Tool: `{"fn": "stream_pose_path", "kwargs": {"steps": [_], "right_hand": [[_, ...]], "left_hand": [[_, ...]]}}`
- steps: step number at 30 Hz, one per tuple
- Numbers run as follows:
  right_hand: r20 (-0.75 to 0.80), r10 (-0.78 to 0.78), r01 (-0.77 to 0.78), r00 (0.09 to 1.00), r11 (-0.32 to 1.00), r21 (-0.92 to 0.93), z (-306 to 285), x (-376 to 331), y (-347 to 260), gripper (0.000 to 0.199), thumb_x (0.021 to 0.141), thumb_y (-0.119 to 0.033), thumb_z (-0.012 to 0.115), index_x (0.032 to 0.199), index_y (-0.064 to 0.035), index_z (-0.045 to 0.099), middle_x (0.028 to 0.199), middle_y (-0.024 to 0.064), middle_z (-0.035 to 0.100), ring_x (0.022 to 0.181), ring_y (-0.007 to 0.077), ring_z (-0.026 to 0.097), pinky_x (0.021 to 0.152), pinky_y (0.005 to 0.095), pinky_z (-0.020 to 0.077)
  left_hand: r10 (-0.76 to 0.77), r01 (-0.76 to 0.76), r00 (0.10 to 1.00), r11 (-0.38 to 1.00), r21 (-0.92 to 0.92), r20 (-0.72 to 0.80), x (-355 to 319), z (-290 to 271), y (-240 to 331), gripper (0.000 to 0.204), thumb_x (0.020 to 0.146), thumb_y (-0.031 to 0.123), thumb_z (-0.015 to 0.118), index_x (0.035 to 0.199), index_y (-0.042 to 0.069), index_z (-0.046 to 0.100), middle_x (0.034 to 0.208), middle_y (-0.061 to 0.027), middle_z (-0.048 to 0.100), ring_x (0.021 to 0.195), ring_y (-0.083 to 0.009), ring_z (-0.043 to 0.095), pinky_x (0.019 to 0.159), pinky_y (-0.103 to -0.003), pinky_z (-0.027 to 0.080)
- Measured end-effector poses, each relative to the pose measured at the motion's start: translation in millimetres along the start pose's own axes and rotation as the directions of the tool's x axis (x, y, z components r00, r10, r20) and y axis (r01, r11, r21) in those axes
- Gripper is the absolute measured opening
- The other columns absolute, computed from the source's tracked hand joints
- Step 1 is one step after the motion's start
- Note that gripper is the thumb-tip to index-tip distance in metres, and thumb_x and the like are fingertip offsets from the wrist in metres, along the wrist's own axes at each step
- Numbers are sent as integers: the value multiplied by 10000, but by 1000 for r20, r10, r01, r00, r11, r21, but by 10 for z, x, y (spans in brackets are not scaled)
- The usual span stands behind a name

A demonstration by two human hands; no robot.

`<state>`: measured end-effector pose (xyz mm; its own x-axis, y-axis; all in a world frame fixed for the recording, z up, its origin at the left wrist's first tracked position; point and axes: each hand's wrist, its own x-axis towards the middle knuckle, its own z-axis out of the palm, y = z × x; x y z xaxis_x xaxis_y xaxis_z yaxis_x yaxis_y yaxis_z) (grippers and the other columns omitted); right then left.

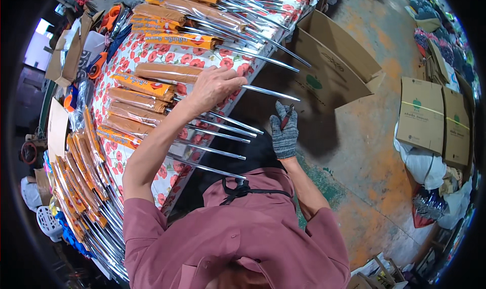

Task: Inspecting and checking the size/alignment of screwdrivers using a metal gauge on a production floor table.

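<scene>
Holding one brown bundle (162, 72) in glossy clear plastic, the left hand (217, 86) is wrapped round its rod end, at eleven o'clock from mid-view. The smooth, slender metal rod (271, 93) points just past three o'clock, overhanging the worktop (121, 58). At three o'clock the right hand (284, 137), in a grey knitted glove, is curled about a slim tool (287, 117) with a dark-red handle. The step in hand looks like steadying this single piece; the next move probably calls for a firm left hold while the tool meets the rod's tip. Around ten o'clock, similar sleeved bundles (137, 113) lie in a row on flowered cloth. An open cardboard carton (334, 61) gapes between one and two; more wrapped bundles (76, 180) lean toward half past eight.
</scene>
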<state>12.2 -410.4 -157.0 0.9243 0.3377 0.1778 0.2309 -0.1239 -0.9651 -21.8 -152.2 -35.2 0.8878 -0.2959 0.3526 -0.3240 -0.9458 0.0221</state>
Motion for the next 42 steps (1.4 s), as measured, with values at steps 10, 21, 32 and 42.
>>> {"fn": "stream_pose_path", "kwargs": {"steps": [10,21,32,42], "right_hand": [[14,-13,14,1000,996,-86,20,40,-8,441,995,-179,683,1405,-37,606,1371,157,638,1283,298,590,1100,362,410],[-47,-56,52,997,996,-72,59,29,76,457,985,-194,706,1363,-7,531,1358,150,631,1242,288,624,1060,362,455],[-20,-163,161,986,983,-92,32,41,145,375,978,-186,704,1270,3,563,1151,151,707,1044,323,697,983,360,507],[-32,-169,159,985,967,-199,17,44,246,366,954,-188,728,1236,6,597,992,143,681,910,330,677,908,384,528]], "left_hand": [[9,-9,1000,999,-47,-6,-65,20,52,216,908,222,739,1110,155,702,942,4,703,851,-199,655,735,-361,452],[-16,15,1000,994,-112,-7,-84,15,70,223,949,300,704,1137,178,703,821,-12,610,777,-210,628,692,-375,421],[-5,4,1000,996,-92,-6,-118,34,88,236,970,329,669,1167,200,689,782,-23,566,742,-220,608,675,-383,412],[-36,39,996,998,-42,85,-163,-23,49,256,921,227,731,1168,166,702,818,-38,608,761,-250,622,679,-403,466]]}}
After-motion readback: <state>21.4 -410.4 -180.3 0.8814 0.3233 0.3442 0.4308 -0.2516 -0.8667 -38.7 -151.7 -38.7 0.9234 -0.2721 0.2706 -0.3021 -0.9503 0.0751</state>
